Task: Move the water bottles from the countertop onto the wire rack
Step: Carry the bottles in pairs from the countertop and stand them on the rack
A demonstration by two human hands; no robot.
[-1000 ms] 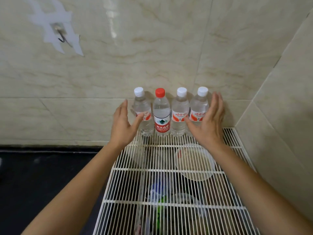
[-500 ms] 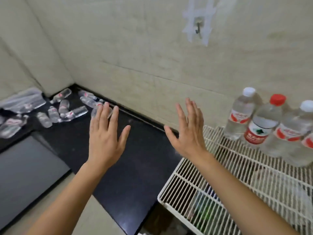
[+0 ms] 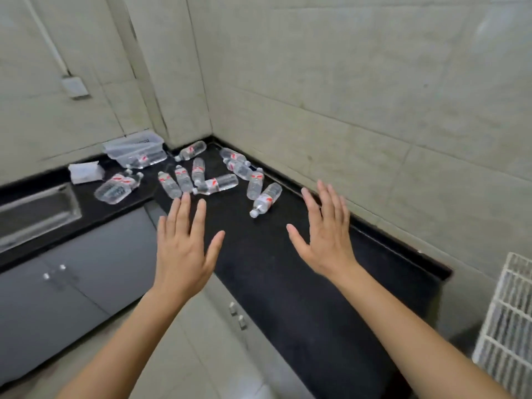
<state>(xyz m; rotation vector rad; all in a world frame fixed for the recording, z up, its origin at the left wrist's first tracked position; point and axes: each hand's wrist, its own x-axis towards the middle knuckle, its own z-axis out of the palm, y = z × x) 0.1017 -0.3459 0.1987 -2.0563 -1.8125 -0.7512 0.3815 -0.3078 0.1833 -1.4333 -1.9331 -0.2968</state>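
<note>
Several clear water bottles with red-and-white labels lie on their sides in the far corner of the black countertop (image 3: 288, 272). The nearest bottle (image 3: 266, 199) points its white cap toward me; another (image 3: 216, 184) lies crosswise just behind my left fingertips. My left hand (image 3: 184, 249) is open, fingers spread, palm down, short of the pile. My right hand (image 3: 325, 234) is also open and empty, hovering over bare counter to the right of the nearest bottle. Only a corner of the white wire rack (image 3: 509, 321) shows at the right edge.
A clear plastic tub (image 3: 134, 146) holding a bottle sits against the back wall, with a white packet (image 3: 86, 171) beside it. A steel sink (image 3: 34, 214) is sunk into the counter at left. Grey cabinet doors (image 3: 72, 272) stand below. Tiled walls close the corner.
My view has swung left from the rack, where the upright bottles stood, to the counter corner. Both empty hands have moved with it toward the lying bottles.
</note>
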